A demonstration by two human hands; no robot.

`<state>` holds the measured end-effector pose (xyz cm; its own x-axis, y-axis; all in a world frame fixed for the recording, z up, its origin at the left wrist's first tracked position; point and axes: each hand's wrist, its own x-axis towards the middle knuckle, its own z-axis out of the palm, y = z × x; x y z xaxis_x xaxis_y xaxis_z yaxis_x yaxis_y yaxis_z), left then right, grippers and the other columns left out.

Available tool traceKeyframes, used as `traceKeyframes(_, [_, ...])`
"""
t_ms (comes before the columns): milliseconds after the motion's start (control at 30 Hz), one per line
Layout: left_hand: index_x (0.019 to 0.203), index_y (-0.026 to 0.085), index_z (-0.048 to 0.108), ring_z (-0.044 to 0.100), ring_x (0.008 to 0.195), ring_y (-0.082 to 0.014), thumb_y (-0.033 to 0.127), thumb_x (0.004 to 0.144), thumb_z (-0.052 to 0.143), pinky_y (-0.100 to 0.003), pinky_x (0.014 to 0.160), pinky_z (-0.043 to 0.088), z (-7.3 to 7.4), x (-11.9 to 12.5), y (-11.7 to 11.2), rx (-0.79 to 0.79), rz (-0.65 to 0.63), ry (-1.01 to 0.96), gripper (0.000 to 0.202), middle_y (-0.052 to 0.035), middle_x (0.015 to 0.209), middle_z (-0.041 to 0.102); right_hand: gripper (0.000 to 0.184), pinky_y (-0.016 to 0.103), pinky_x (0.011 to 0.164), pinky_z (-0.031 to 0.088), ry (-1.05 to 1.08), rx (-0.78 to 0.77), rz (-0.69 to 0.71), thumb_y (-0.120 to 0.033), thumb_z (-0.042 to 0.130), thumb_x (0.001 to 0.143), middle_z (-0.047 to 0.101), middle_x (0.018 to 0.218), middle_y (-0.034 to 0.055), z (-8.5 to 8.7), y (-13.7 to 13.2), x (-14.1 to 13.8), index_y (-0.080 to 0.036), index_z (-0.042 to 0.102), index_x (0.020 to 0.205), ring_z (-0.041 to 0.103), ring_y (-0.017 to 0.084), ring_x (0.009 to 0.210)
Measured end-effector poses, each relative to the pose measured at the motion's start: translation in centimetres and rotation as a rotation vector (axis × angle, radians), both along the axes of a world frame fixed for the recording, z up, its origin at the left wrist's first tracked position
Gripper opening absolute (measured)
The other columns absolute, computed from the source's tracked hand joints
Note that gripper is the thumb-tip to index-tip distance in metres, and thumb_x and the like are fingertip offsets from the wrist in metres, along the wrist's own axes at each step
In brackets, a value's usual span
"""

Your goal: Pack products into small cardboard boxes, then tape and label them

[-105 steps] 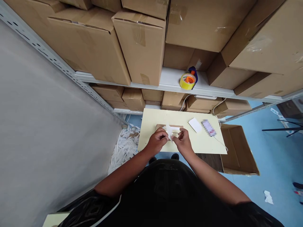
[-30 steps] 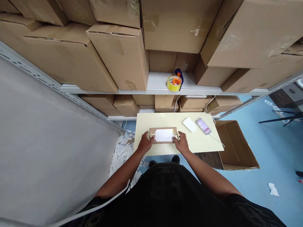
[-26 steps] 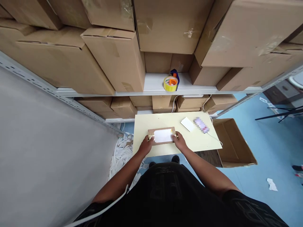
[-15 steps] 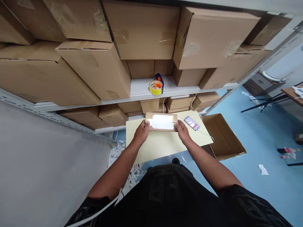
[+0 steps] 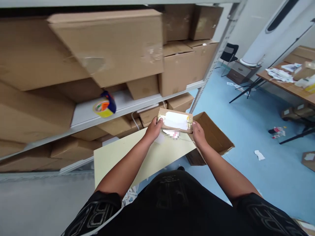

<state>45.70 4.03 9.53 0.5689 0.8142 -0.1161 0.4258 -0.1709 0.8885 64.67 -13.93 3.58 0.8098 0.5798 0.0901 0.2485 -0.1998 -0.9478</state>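
The parcel (image 5: 175,120), gripped at its ends by the left hand (image 5: 153,128) and right hand (image 5: 198,134), is best kept level above the open box (image 5: 216,137).

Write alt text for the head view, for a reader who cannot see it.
Left hand and right hand hold a small labelled cardboard parcel by its ends above a pale yellow table. An open carton sits on the floor beyond; box-stacked shelving carries a tape dispenser.
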Motion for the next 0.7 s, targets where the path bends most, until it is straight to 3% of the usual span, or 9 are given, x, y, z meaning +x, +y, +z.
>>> traceKeyframes(167, [0.132,0.027,0.061,0.064,0.118,-0.0270,0.059,0.101,0.042,-0.036,0.098,0.047,-0.2,12.4,-3.5,-0.016,-0.187,0.026,0.049,-0.0060,0.131,0.071,0.064,0.044,0.103,0.047,0.107,-0.007,-0.182,-0.067,0.044,0.096,0.070,0.133,0.0110,0.6,-6.3,8.4,-0.020,0.068,0.131,0.062,0.032,0.120])
traceKeyframes(333, [0.134,0.028,0.061,0.064,0.118,-0.0283,0.060,0.101,0.042,-0.039,0.100,0.047,-1.3,21.8,-6.7,-0.023,-0.407,0.062,0.050,-0.0061,0.131,0.071,0.063,0.044,0.107,0.043,0.109,-0.093,-0.383,-0.067,0.041,0.097,0.066,0.140,0.0090,-1.0,-12.5,13.4,-0.024,0.065,0.136,0.058,0.031,0.126])
traceKeyframes(500, [0.134,0.029,0.062,0.063,0.122,-0.0289,0.061,0.100,0.043,-0.041,0.103,0.046,-3.4,27.4,-8.6,-0.042,-0.562,0.074,0.050,-0.0058,0.133,0.070,0.060,0.041,0.106,0.043,0.138,-0.099,-0.528,-0.064,0.041,0.098,0.066,0.137,0.0084,-2.5,-16.2,14.7,-0.023,0.065,0.135,0.058,0.030,0.126])
traceKeyframes(600, [0.137,0.028,0.060,0.063,0.123,-0.0286,0.062,0.101,0.041,-0.041,0.105,0.047,-5.0,29.3,-9.3,-0.079,-0.649,0.090,0.053,-0.0063,0.133,0.070,0.057,0.041,0.106,0.043,0.131,-0.119,-0.572,-0.061,0.039,0.099,0.065,0.137,0.0093,-2.7,-17.3,14.4,-0.023,0.064,0.134,0.057,0.028,0.126])
traceKeyframes(700, [0.146,0.025,0.054,0.059,0.132,-0.0300,0.062,0.100,0.043,-0.043,0.111,0.044,-6.5,30.4,-9.7,-0.071,-0.679,0.155,0.060,-0.0096,0.147,0.062,0.059,0.042,0.110,0.040,0.111,-0.217,-0.643,-0.060,0.039,0.099,0.061,0.138,0.0131,-3.0,-18.2,13.9,-0.020,0.061,0.136,0.053,0.029,0.130])
